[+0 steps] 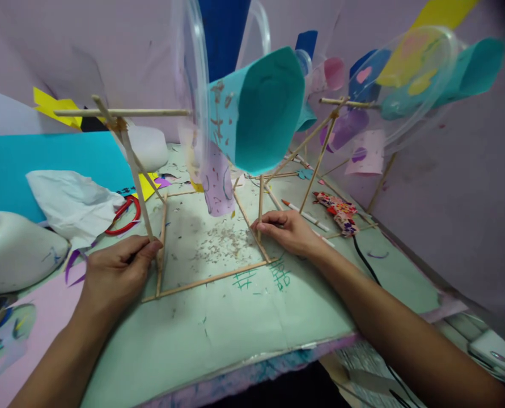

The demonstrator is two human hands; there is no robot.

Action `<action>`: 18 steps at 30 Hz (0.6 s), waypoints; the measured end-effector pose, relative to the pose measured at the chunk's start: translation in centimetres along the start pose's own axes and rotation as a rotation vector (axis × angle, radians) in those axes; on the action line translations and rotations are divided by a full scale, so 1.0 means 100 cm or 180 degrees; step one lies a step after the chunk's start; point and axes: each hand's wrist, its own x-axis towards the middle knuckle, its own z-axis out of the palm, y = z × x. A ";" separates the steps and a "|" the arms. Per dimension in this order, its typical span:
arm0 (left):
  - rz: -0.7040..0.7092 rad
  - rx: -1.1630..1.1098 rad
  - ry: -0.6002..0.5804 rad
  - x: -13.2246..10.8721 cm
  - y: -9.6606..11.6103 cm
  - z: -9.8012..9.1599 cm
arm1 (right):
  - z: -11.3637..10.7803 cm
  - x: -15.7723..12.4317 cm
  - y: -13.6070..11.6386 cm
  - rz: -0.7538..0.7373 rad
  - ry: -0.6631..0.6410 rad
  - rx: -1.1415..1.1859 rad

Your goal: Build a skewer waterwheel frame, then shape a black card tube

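Observation:
A frame of thin wooden sticks stands on the table, its base stick (213,279) lying flat along the front. My left hand (122,266) is closed around the lower part of the left upright stick (136,175). With fingers pinched, my right hand (288,229) grips the foot of the right upright stick (261,198), beside a flat side stick. Across the top runs a horizontal stick (150,113), which meets a clear plastic disc (199,73). Teal paper cups (224,122) and a lilac paper cup (218,184) hang around the disc.
A second stick frame (320,158) with another clear disc (448,73) and paper cups stands at the right. Nearby lie a fabric-wrapped tool with a black cord (339,212) and pencils (305,214). At left are red-handled scissors (127,218), crumpled tissue (73,204) and a white bottle (20,252).

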 end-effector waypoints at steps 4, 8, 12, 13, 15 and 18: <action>-0.0050 0.0040 0.0009 -0.001 0.000 -0.001 | 0.001 0.001 0.003 -0.0249 0.0179 -0.0313; -0.0095 0.0048 0.0046 -0.001 0.003 -0.001 | 0.001 0.002 0.005 -0.0431 0.0226 -0.0380; -0.0103 0.0129 0.0007 -0.001 0.004 -0.001 | 0.003 0.001 0.004 -0.0477 0.0159 -0.0468; -0.0098 0.0140 -0.0005 -0.001 0.003 -0.001 | 0.003 0.000 0.003 -0.0437 0.0115 -0.0516; -0.0096 0.0149 -0.0024 -0.001 0.003 -0.001 | 0.005 -0.001 0.002 -0.0384 0.0064 -0.0585; -0.0078 0.0123 -0.0034 -0.001 0.003 -0.002 | 0.006 -0.001 0.002 -0.0575 0.0131 -0.0436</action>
